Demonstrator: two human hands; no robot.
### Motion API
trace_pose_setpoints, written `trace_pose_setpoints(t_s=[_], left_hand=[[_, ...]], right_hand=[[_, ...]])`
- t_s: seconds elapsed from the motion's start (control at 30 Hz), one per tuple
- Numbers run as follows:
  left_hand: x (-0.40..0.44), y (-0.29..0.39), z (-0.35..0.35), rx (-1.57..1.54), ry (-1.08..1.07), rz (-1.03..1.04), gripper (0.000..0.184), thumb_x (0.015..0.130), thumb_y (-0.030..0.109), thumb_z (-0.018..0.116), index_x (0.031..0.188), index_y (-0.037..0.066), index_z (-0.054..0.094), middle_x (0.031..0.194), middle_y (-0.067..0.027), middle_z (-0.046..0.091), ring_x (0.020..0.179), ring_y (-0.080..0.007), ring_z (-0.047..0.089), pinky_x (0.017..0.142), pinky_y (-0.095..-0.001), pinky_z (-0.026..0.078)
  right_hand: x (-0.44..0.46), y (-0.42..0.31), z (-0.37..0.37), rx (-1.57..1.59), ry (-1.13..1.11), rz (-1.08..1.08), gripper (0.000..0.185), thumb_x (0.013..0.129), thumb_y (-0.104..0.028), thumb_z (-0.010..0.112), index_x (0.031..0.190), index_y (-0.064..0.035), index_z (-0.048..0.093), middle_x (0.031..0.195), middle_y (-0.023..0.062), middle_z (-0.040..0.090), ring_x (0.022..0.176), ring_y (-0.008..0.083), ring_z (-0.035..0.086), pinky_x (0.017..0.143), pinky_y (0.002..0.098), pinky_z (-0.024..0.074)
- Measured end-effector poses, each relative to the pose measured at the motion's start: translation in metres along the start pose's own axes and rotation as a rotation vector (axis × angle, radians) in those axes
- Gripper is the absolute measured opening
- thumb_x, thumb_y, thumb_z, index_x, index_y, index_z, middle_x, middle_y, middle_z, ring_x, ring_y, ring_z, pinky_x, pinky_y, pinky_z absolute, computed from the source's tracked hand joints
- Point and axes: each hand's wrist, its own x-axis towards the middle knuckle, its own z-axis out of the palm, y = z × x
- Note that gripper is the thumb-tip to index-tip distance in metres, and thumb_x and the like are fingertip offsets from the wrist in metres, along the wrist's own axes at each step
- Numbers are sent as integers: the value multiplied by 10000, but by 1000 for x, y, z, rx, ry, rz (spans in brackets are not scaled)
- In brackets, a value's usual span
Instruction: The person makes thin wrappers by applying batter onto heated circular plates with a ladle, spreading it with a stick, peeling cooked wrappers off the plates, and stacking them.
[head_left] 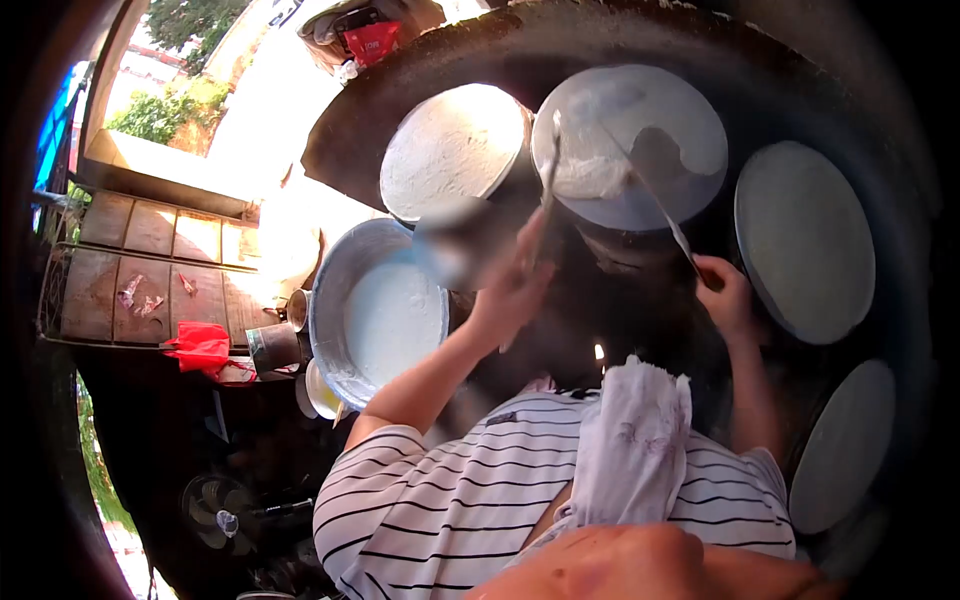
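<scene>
The round cooking surface [640,105] lies just beyond both hands; its patchy white coating [585,180] could tear if dragged unevenly. The left hand [515,280] curls closed round a pale-tipped stick [552,165]; the right hand [724,294] pinches a thin stick [658,205].

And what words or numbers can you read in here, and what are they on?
"MOI", as best it reads, maybe part of a word: on the red item at the top.
Fan: pale marks, too small to read.
Striped shirt: dark patch, too blurred to read.
No readable numbers.
</scene>
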Motion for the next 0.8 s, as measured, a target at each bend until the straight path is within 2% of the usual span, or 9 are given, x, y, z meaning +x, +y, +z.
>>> trace_pose_setpoints(t_s=[0.1, 0.13, 0.23, 0.37, 0.5, 0.57, 0.63, 0.73, 0.8], left_hand=[[2, 24, -35, -286, 19, 92, 619, 918, 32, 473, 1469, 125, 206, 611, 69, 465, 448, -2, 405, 400, -163, 344], [-1, 21, -43, -343, 26, 132, 627, 916, 28, 472, 1471, 128, 197, 605, 72, 456, 442, 3, 394, 394, -159, 337], [-15, 10, -77, -397, 17, 198, 628, 912, -5, 447, 1470, 138, 196, 595, 77, 450, 422, 2, 372, 361, -169, 314], [-37, 14, -113, -407, -85, 140, 592, 964, 74, 434, 1475, 198, 163, 547, 32, 335, 374, -37, 290, 334, -194, 285], [-38, 10, -125, -468, -176, 153, 608, 948, 40, 436, 1476, 178, 165, 588, 40, 383, 412, -25, 335, 356, -190, 299], [-39, 8, -125, -511, -183, 150, 617, 931, 5, 445, 1473, 157, 192, 634, 58, 449, 465, 1, 379, 395, -166, 300], [-42, 3, -127, -460, -151, 150, 617, 932, 9, 444, 1473, 159, 189, 618, 60, 443, 459, -1, 378, 397, -166, 305], [-53, -1, -136, -414, -129, 80, 617, 932, 14, 441, 1474, 156, 184, 582, 65, 417, 437, -4, 357, 394, -167, 306], [-41, -6, -137, -420, -131, 86, 616, 931, 10, 436, 1474, 158, 186, 580, 66, 409, 433, -4, 348, 393, -168, 302]], right_hand=[[11, -48, 156, 574, -104, 355, 319, 810, -14, 572, 1129, -32, 560, 929, 59, 665, 656, 100, 601, 540, 223, 432], [21, -56, 205, 668, -100, 392, 337, 842, -40, 561, 1177, -41, 528, 924, 50, 665, 595, 77, 586, 473, 204, 406], [32, -48, 307, 727, 119, 516, 210, 908, -135, 543, 1104, -78, 497, 763, 46, 649, 449, 71, 490, 390, 230, 386], [-16, -78, 310, 974, 347, 649, 214, 935, -205, 541, 1108, -149, 430, 704, 4, 445, 443, 53, 357, 362, 225, 274], [-42, -97, 284, 997, 528, 700, 261, 926, -189, 559, 1168, -195, 462, 710, -12, 451, 450, 47, 355, 373, 204, 271], [-31, -86, 270, 1014, 620, 689, 237, 933, -211, 550, 1158, -193, 477, 710, -11, 457, 452, 52, 354, 376, 209, 278], [-14, -88, 256, 1077, 708, 647, 209, 943, -237, 530, 1137, -180, 480, 707, -1, 460, 447, 60, 350, 377, 212, 284], [6, -98, 270, 1002, 713, 595, 195, 944, -240, 528, 1120, -173, 479, 708, 9, 457, 446, 66, 355, 375, 215, 287], [-19, -96, 285, 874, 392, 709, 243, 931, -201, 536, 1162, -149, 485, 711, 21, 459, 456, 65, 376, 379, 209, 310]])
